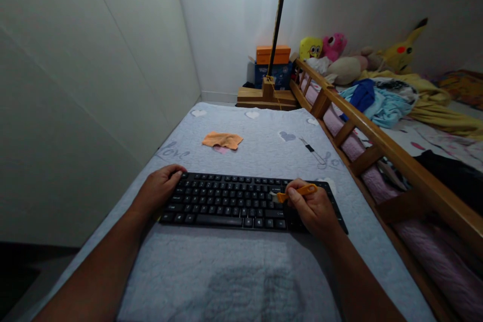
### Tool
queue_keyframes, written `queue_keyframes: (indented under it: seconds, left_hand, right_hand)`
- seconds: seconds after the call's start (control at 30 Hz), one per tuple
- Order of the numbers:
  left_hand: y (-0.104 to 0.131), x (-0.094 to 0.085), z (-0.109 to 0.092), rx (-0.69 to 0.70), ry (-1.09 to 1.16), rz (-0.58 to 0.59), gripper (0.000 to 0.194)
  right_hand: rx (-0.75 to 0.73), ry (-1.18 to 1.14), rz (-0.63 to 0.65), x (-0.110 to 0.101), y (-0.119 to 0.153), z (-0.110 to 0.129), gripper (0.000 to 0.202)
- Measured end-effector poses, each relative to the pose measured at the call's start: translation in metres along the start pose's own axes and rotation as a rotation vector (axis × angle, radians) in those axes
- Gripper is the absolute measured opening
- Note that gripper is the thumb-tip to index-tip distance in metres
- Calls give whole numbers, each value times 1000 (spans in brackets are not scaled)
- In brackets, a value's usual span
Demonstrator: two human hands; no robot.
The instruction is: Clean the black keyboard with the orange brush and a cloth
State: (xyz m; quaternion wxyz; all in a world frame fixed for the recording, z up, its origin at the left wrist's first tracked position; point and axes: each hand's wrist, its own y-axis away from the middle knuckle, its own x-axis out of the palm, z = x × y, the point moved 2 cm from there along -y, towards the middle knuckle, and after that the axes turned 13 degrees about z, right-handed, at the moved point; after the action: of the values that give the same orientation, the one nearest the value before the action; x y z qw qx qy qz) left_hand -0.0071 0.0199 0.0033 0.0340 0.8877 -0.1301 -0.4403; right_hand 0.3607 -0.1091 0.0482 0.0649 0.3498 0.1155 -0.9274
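A black computer keyboard [222, 201] lies flat on the pale blue cloth. My left hand [160, 187] grips its left end, thumb along the top corner and the other fingers partly hidden. In my right hand [309, 206] is a small orange brush [306, 189], pinched between thumb and fingers. The brush's pale bristles [273, 195] are at the keys right of the keyboard's middle; I cannot tell how firmly they touch. My right hand hides part of the number pad. Beyond the keyboard lies a crumpled orange cloth [222, 140].
A thin metal tool with a black band [309, 148] lies at the back right of the cloth. A wooden bed rail [362, 115] runs along the right side. To the left stands a pale cabinet [94, 85]. An orange box [273, 54] and a dark upright pole [278, 20] are at the back.
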Motion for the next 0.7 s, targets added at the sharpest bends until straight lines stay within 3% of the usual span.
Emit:
queue_keyframes:
  seconds: [0.27, 0.53, 0.7]
  left_hand:
    - [0, 0, -1, 5, 15, -13, 38]
    - [1, 1, -1, 3, 35, -1, 36]
    - [-1, 1, -1, -2, 23, 1, 37]
  right_hand:
    - [23, -10, -77, -3, 2, -2, 28]
    - [34, -57, -3, -2, 4, -3, 29]
    - [66, -141, -40, -4, 6, -7, 29]
